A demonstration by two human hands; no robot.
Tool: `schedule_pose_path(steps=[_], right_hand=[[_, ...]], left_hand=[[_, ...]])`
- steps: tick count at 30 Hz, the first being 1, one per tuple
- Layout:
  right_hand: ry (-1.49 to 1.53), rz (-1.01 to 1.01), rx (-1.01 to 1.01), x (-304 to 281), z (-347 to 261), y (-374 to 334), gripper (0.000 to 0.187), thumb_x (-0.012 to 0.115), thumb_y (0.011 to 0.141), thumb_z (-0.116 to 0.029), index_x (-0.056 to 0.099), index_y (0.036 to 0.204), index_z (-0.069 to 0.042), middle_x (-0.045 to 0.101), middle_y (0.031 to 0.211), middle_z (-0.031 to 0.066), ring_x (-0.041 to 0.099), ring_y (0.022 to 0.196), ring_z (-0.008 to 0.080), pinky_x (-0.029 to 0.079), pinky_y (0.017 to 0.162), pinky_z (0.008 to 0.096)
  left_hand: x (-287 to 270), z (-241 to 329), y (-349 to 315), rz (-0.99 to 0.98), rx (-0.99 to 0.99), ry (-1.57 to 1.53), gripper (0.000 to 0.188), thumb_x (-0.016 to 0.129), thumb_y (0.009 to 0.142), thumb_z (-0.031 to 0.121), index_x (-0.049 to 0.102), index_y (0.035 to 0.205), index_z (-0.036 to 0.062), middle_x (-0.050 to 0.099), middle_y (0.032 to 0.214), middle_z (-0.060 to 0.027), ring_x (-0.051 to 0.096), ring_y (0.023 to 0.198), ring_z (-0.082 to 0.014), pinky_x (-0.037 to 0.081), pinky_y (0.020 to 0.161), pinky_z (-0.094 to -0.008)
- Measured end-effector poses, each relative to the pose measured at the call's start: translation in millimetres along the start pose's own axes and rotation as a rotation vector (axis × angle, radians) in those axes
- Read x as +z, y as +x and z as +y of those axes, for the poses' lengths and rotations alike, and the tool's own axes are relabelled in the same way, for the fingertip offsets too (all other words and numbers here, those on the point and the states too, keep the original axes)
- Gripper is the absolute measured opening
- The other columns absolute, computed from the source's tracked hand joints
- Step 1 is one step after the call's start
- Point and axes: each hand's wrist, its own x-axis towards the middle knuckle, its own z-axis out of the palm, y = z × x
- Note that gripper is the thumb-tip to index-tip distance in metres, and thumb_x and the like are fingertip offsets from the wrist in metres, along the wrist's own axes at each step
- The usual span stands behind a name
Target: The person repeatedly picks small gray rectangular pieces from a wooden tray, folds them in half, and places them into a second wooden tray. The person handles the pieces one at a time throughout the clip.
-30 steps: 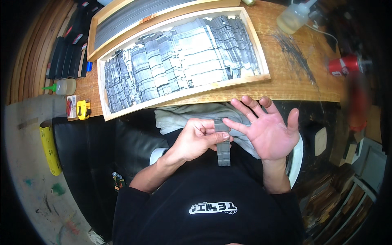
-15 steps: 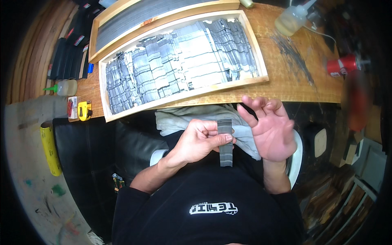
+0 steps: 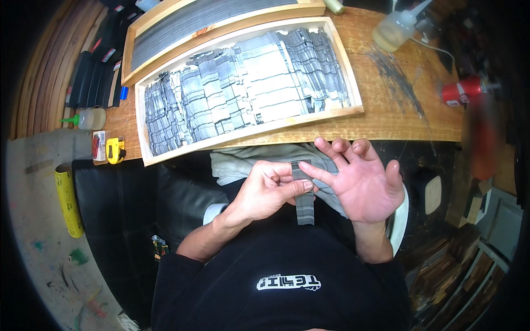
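A dark banded strip [image 3: 305, 212] is pinched in the left hand [image 3: 262, 190], near the table [image 3: 397, 124]; the right hand [image 3: 361, 190] is spread open, palm up, one fingertip at the strip's far end; farther off, a wooden tray [image 3: 248, 130] holds grey pieces [image 3: 215, 91]; left of it lies a yellow tape measure [image 3: 115, 150].

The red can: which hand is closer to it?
Right. The right hand is below and left of the red can in the picture; the left hand is farther left, holding a grey strip.
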Motion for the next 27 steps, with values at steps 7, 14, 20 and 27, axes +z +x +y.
schedule_pose_path(steps=[7,14,20,27], right_hand=[[-1.198,0.078,-0.119,35,-14,19,0.038,0.081,0.089,-0.006,0.068,0.124,0.001,0.063,0.108,0.0083,0.066,0.099,0.0194,0.056,0.082,0.0301],[-1.645,-0.222,-0.360,73,-31,65,0.023,0.085,0.080,0.001,0.081,0.102,-0.004,0.061,0.087,0.0038,0.060,0.079,0.0130,0.049,0.065,0.0272],[-1.556,-0.188,-0.347,55,-30,75,0.020,0.082,0.082,0.005,0.081,0.099,-0.003,0.062,0.088,0.0040,0.061,0.079,0.0132,0.049,0.065,0.0266],[-1.569,-0.003,-0.286,44,-15,41,0.014,0.081,0.093,-0.015,0.078,0.094,-0.002,0.058,0.080,0.0034,0.056,0.071,0.0121,0.043,0.060,0.0263]], left_hand=[[16,20,-4,0.097,0.325,0.232,0.016,0.074,0.098,0.006,0.077,0.112,-0.0016,0.079,0.091,-0.0080,0.070,0.080,-0.0065,0.055,0.069,-0.0247],[9,68,21,0.276,1.105,0.910,0.032,0.076,0.081,-0.008,0.075,0.111,0.0026,0.072,0.084,-0.0131,0.072,0.071,-0.0279,0.056,0.063,-0.0356],[0,58,35,0.218,0.924,0.666,0.023,0.077,0.087,-0.002,0.077,0.110,0.0007,0.072,0.079,-0.0158,0.072,0.069,-0.0286,0.055,0.062,-0.0352],[15,57,8,-0.012,0.398,0.362,0.012,0.075,0.096,0.005,0.078,0.105,-0.0016,0.078,0.081,-0.0069,0.069,0.073,-0.0074,0.055,0.065,-0.0253]])
